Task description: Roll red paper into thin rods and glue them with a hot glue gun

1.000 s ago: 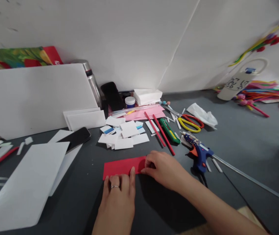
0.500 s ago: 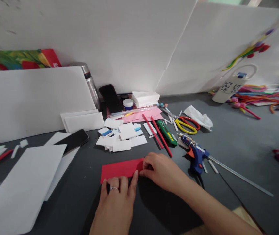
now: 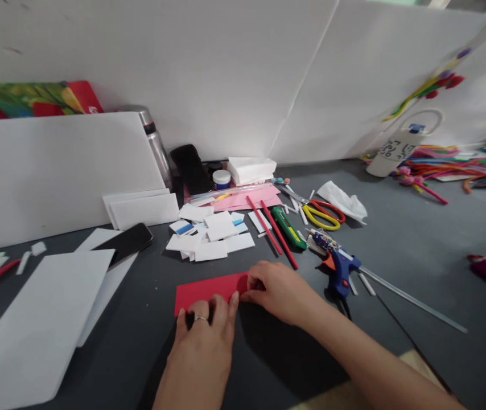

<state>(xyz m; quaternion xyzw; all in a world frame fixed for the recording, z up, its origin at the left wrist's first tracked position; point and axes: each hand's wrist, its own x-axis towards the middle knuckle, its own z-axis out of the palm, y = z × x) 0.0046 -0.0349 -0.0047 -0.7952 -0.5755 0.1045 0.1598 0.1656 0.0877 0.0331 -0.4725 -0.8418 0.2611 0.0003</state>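
A strip of red paper (image 3: 209, 289) lies on the dark table in front of me, longer from side to side than from front to back. My left hand (image 3: 204, 341), with a ring on one finger, has bent fingers along the paper's near edge and holds it there. At the right end of the strip, my right hand (image 3: 275, 293) pinches the paper between thumb and curled fingers. That right corner is hidden behind the fingers. Just beyond the paper sits a pile of small white card pieces (image 3: 221, 228). Two red sticks (image 3: 279, 233) lie past my right hand.
To the right are a green cutter (image 3: 288, 228), yellow and orange scissors (image 3: 322, 213), a blue glue gun (image 3: 339, 265) with a long glue stick, and a white bottle (image 3: 396, 151). White boards (image 3: 46, 319) and a black phone (image 3: 127, 245) lie left; a metal flask (image 3: 157, 151) stands behind.
My left fingers have bent a little more and crept slightly up against the near edge of the red paper. My right hand keeps its pinch. The whole view has shifted slightly.
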